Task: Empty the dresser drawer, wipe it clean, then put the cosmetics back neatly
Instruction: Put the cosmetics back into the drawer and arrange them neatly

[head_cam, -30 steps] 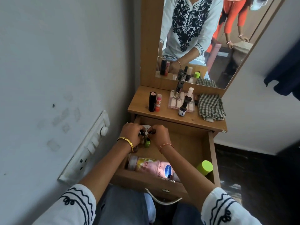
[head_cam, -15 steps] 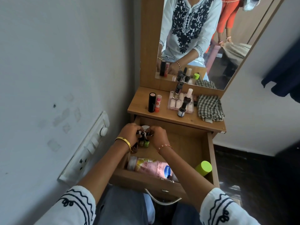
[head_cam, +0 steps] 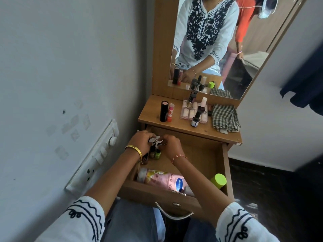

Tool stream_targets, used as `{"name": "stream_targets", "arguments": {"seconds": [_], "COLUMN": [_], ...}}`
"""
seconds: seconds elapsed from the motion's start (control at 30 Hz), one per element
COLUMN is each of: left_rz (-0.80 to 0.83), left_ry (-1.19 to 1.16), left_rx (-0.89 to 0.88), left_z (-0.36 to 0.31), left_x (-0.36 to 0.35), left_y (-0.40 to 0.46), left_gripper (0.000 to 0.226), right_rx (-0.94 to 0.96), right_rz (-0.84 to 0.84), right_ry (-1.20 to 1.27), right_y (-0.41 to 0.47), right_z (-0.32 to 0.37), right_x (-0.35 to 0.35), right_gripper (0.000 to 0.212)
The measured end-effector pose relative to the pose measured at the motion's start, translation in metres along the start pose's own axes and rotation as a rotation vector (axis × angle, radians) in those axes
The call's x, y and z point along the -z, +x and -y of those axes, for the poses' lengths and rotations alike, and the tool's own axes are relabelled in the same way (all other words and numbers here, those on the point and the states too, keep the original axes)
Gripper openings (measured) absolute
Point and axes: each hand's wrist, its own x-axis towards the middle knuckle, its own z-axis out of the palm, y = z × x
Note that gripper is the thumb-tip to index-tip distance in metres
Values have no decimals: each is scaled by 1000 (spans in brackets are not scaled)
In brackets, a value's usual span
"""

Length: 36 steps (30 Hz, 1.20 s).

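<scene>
The dresser top (head_cam: 176,124) carried a folded checked cloth (head_cam: 225,117) at its right end, a clear tray of small bottles (head_cam: 187,112) in the middle, and a black tube (head_cam: 164,111) standing upright beside a shorter orange-and-pink tube (head_cam: 170,112) at the left. Below it the drawer (head_cam: 209,165) stood pulled out. A pink lotion bottle (head_cam: 164,179) lay on its side along the drawer's front wall, long axis running left to right, its pale cap toward the left. A lime-green cap (head_cam: 218,180) sat in the front right corner. The left hand (head_cam: 141,142) and the right hand (head_cam: 172,145) met over the back left corner, fingers curled and pinching between them a small white card with black print (head_cam: 156,141). Directly under the card, small nail-polish bottles (head_cam: 155,153) stood upright near the left wall, one of them green.
</scene>
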Motion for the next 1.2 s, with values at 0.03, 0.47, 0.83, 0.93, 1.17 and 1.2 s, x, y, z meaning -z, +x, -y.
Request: {"name": "stream_targets", "arguments": {"seconds": [0.03,0.47,0.83,0.93,1.17,1.2], "left_rz": [-24,-215,-278,-317,-347,-337], "left_ry": [-16,-599,-708,-680,-642,-639], "left_rx": [-13,-95,33,67,78,79], "left_z": [-4,-107,-147,-151,-154,-153], "left_x": [3,30,18,11,-2,-3], "left_y": [0,26,82,94,116,120], "left_gripper": [36,25,31,35,35,36], "right_rx": [6,25,-151,-186,-119,-83], "right_rz": [-9,-361,-543,-434,-276,-272], "right_ry": [-8,123,311,278,187,160], "right_y": [-1,7,59,74,110,115], "right_z": [0,-1,-40,-49,-46,-44], "right_x": [4,119,190,191,188,189], "right_gripper": [27,15,13,9,24,24]}}
